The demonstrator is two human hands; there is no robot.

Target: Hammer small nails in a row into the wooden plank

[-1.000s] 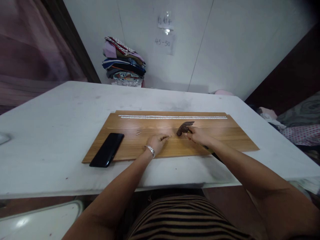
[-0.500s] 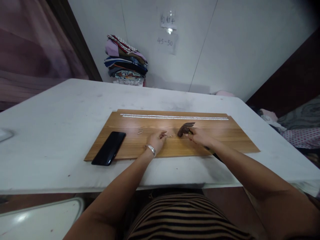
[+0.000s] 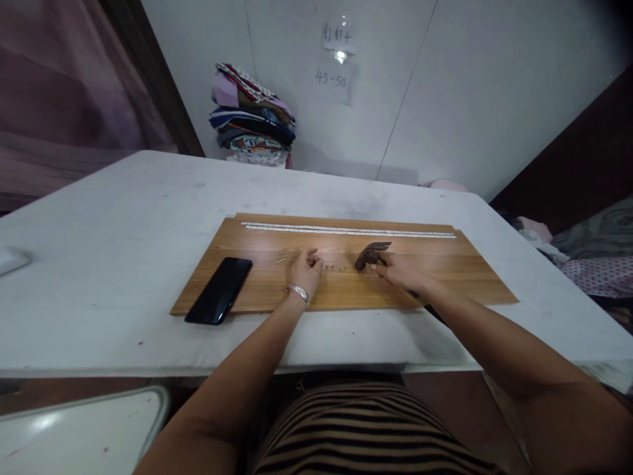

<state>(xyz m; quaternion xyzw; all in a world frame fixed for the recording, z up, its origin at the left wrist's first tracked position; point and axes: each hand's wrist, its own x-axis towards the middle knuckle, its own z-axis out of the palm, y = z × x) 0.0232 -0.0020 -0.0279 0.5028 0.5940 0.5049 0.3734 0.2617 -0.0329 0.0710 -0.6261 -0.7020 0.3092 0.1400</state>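
My right hand [image 3: 395,269] is closed around the handle of a claw hammer [image 3: 368,256]. The hammer's dark head hangs low over the wooden board [image 3: 435,277], its claw pointing right. My left hand [image 3: 305,272], with a silver bracelet at the wrist, is low over the board's middle. Its thumb and fingertips are pinched at the left end of a short row of small nails [image 3: 339,268]; what is between them is too small to make out. Left of this hand lie a couple of loose nails [image 3: 281,258].
A black phone [image 3: 219,290] overlaps the board's left end. Two white measuring strips [image 3: 346,231] run along its far side. The board rests on a white table [image 3: 123,264]. Folded clothes [image 3: 254,119] are stacked by the wall, which bears handwritten paper signs [image 3: 332,79].
My left hand has shifted slightly left, uncovering more of the nail row. Fewer loose nails show beside it. The hammer stays nearly in place, and the camera view has moved slightly.
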